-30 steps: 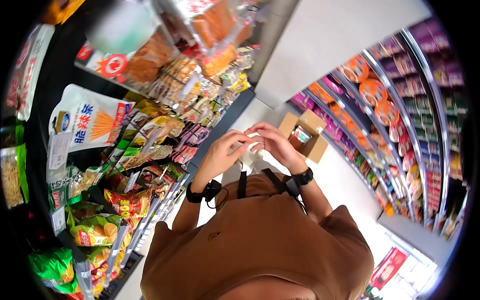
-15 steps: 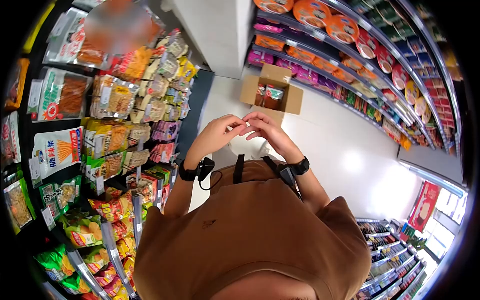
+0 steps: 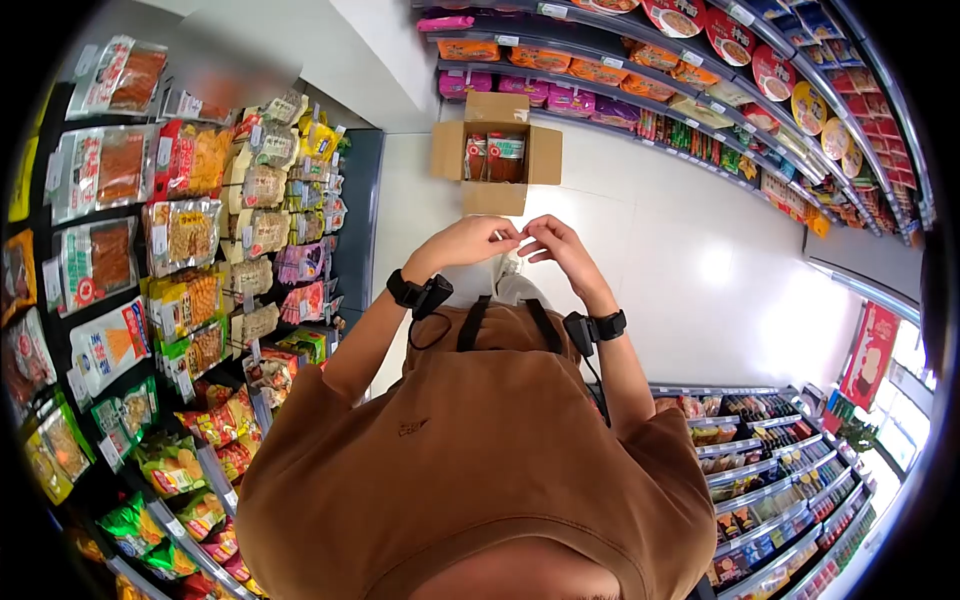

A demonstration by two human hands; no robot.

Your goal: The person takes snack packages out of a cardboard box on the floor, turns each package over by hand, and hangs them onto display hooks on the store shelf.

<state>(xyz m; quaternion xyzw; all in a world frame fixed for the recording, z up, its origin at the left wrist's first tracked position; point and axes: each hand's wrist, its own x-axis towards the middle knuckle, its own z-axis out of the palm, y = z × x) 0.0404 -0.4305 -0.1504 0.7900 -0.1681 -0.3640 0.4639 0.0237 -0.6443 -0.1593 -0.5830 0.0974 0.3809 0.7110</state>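
Observation:
My left hand [image 3: 470, 242] and my right hand [image 3: 562, 250] are raised in front of my waist, with their fingertips meeting or almost meeting. The fingers of both are loosely bent and partly apart, and nothing shows between them. Just beyond them on the floor stands an open cardboard box [image 3: 545, 158], flaps folded outward. Inside it lie a few packets of reddish-brown snacks [image 3: 507, 150] with white and green labels. Each wrist carries a black strap with a small device, the left wrist device [image 3: 432, 294] and the right wrist device [image 3: 580, 330].
To the left, a rack holds hanging snack bags [image 3: 95, 265] and lower rows of bagged chips [image 3: 170, 465]. Shelves of instant noodles [image 3: 570, 65] run along the far side. More stocked shelves [image 3: 780, 480] stand at the lower right. Pale floor [image 3: 660, 270] lies between them.
My view has turned and shifted, so the box now appears further left and more squarely ahead. My hands stay together, with the fingers drawn slightly closer and more bent.

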